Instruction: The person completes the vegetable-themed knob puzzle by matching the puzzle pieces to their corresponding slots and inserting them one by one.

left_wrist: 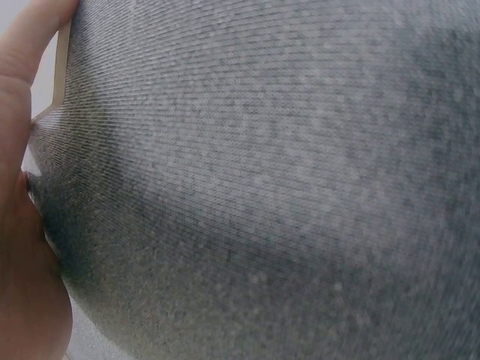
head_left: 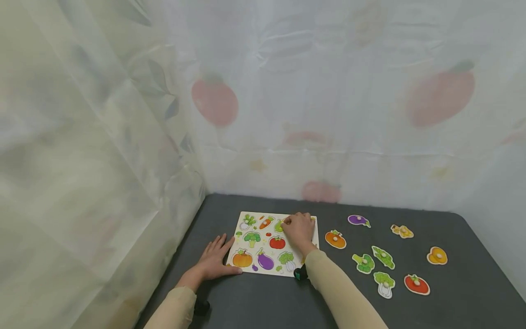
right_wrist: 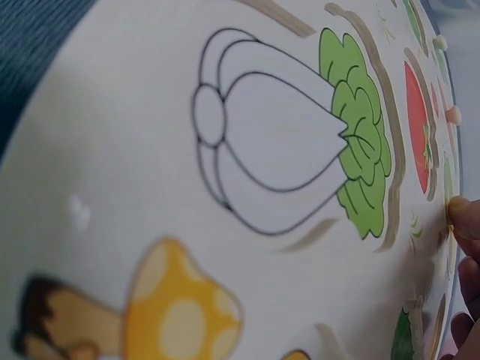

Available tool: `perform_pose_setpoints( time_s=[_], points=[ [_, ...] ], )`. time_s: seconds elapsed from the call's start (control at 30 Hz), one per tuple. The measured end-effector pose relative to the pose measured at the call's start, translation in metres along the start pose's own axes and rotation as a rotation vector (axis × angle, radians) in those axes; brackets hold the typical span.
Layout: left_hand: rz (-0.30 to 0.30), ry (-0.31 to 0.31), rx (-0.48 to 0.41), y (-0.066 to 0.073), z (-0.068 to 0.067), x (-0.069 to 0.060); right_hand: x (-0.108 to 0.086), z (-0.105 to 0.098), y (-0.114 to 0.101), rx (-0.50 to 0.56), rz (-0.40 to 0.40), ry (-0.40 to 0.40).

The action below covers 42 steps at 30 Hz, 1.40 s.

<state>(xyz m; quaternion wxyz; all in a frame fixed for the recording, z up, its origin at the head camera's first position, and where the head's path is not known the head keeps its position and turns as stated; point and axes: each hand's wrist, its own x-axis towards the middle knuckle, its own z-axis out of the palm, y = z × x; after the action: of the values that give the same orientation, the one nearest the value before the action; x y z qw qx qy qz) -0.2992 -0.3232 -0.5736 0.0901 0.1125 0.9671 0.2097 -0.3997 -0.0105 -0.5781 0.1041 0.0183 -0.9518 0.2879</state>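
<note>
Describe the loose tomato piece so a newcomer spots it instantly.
On the dark table, find the printed vegetable board; loose knobbed pieces lie to its right. The tomato piece sits on that group's near side, right of the leafy cabbage piece, and is the only red loose piece.

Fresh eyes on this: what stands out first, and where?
The bright vegetable puzzle board on the dark table, with the right hand pinching a green piece near its far edge and the left hand at its left edge. Then eight loose pieces scattered to its right, and big red prints on the pale sheet behind.
</note>
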Motion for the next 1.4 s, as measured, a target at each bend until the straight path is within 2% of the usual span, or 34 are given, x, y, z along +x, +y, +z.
perform_pose_setpoints(
  time_s=[0.27,0.43,0.53,0.77,1.0,1.23,1.4],
  points=[
    [-0.01,-0.018,0.008,-0.009,0.006,0.008,-0.001,-0.004,0.0,-0.025,-0.02,0.007],
    [-0.009,-0.02,-0.002,-0.012,0.01,0.013,-0.001,-0.01,0.004,-0.012,-0.043,-0.035],
    [-0.005,-0.021,0.0,-0.012,0.01,0.014,0.001,-0.019,0.009,0.033,-0.054,-0.061],
    [0.029,0.01,-0.02,-0.01,0.009,0.018,0.007,-0.065,0.035,0.212,-0.085,-0.038],
    [0.029,-0.017,0.009,-0.019,0.006,0.022,0.004,-0.112,0.052,0.314,-0.127,-0.01],
    [0.022,-0.034,-0.009,-0.025,0.004,0.028,-0.014,-0.144,0.068,0.417,-0.169,0.014],
    [0.032,-0.028,-0.006,-0.025,0.003,0.026,-0.038,-0.163,0.079,0.428,-0.138,0.039]
  ],
)
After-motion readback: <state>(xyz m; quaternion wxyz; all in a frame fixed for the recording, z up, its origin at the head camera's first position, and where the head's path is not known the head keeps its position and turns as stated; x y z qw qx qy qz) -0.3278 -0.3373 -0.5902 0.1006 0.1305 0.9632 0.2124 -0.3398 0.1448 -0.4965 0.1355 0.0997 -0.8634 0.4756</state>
